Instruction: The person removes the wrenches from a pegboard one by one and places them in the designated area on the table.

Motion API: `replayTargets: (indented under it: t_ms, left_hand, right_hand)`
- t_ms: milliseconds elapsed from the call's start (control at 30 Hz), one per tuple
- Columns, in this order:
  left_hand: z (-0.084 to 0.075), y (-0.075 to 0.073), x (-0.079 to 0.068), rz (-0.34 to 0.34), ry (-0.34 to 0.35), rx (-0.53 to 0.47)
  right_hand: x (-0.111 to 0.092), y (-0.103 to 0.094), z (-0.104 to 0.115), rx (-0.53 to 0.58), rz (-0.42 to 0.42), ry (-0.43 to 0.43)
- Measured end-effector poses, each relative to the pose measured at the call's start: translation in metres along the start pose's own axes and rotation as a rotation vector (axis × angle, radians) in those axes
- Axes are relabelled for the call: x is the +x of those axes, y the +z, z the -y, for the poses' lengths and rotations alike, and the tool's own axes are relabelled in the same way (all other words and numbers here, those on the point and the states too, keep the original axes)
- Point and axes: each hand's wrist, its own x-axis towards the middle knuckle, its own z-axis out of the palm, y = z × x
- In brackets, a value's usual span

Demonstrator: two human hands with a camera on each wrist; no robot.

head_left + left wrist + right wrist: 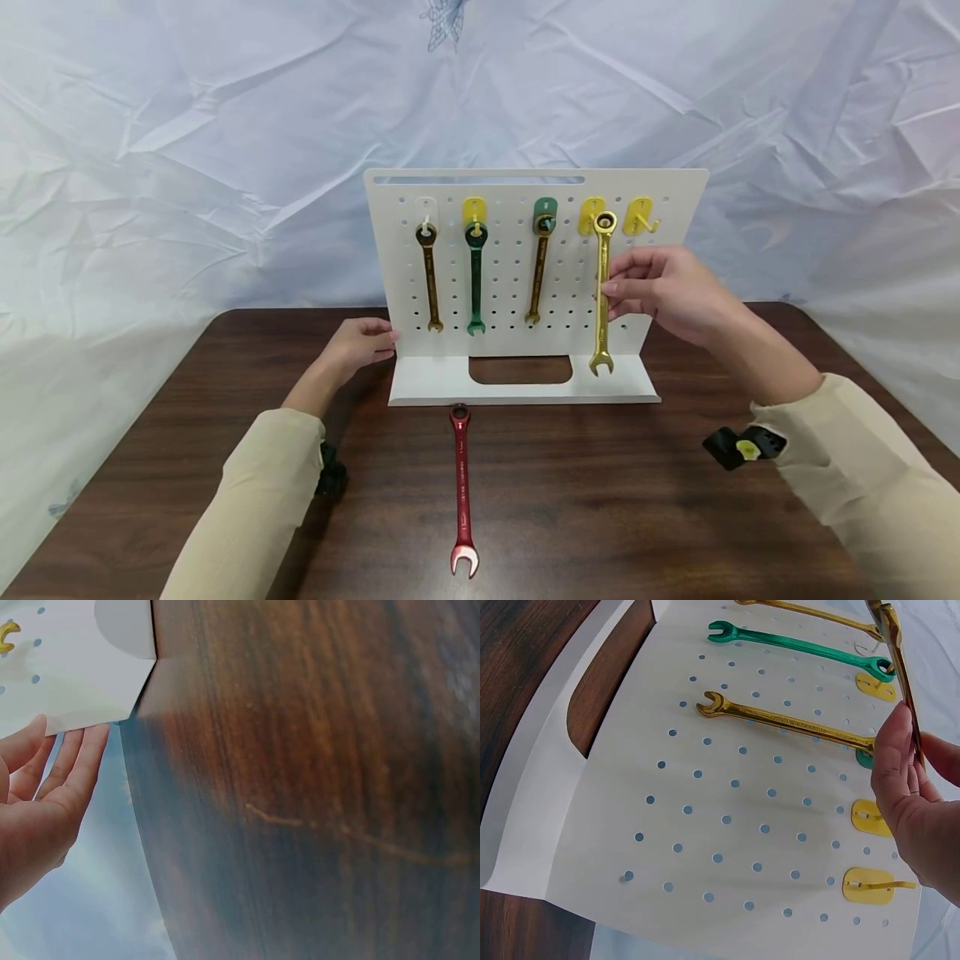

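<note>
Gold wrench (602, 325): upright before the pegboard (517, 343), ring end at 12 o'clock, forked end at 6. Ring overlaps the edge of a yellow hook (587, 217); cannot tell if it sits on the peg. Right hand (663, 287) at 3 o'clock of the shaft; grip drawn in to a pinch, thumb and fingers on the shaft. Bare yellow hook (639, 215) at 1 o'clock.

Toward 9 o'clock, three wrenches hang by their rings: brass-coloured wrench (537, 275) on a green hook (545, 203), green wrench (476, 279) on a yellow one, second brass-coloured wrench (431, 283) on a white hook (426, 205).

Left hand (356, 343) between 8 and 9 o'clock: grip loose, fingers mostly straight, tips touching the board's side edge.

Red wrench (462, 492) at 7 o'clock, flat on the brown tabletop (637, 500), ring end at the board's base, forked end to 6. Cream sleeves (251, 492) on both arms. Pale creased cloth (225, 183) at 12, behind everything.
</note>
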Motion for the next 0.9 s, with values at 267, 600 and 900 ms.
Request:
replayTargets:
  t_ms: [267, 600, 900]
  left_hand:
    - [0.000, 0.000, 0.000, 0.001, 0.003, -0.008]
    - [0.001, -0.001, 0.001, 0.003, 0.009, -0.007]
    - [0.001, 0.000, 0.001, 0.004, 0.006, -0.004]
  right_hand:
    - [-0.003, 0.001, -0.001, -0.050, -0.004, 0.019]
    - [-0.006, 0.002, -0.008, -0.077, 0.014, 0.033]
    - [-0.012, 0.009, -0.017, -0.120, 0.025, 0.066]
